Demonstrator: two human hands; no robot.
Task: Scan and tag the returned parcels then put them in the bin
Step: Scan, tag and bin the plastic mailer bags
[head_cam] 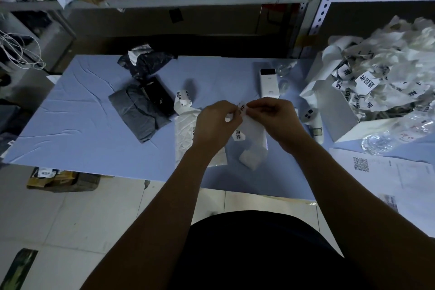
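Over the middle of the blue table (pixel 77 125), my left hand (pixel 215 125) and my right hand (pixel 277 117) meet. Between their fingertips they pinch a small printed sticker (pixel 242 108) on its white backing strip (pixel 253 139), which hangs down to the table. The label roll (pixel 183 99) stands just left of my hands. A white plastic parcel (pixel 186 139) lies flat under my left wrist. A grey parcel (pixel 138 113) with a black one (pixel 157 96) on top lies to the left, another dark parcel (pixel 143 61) behind. The white scanner (pixel 269 82) lies at the back.
A white box (pixel 339 110) at the right overflows with peeled label backing. A second white handheld device (pixel 313 122) lies beside it, with papers (pixel 376 169) at the near right. Metal shelving (pixel 207 0) runs behind the table. A cardboard box (pixel 61 179) sits on the floor at the left.
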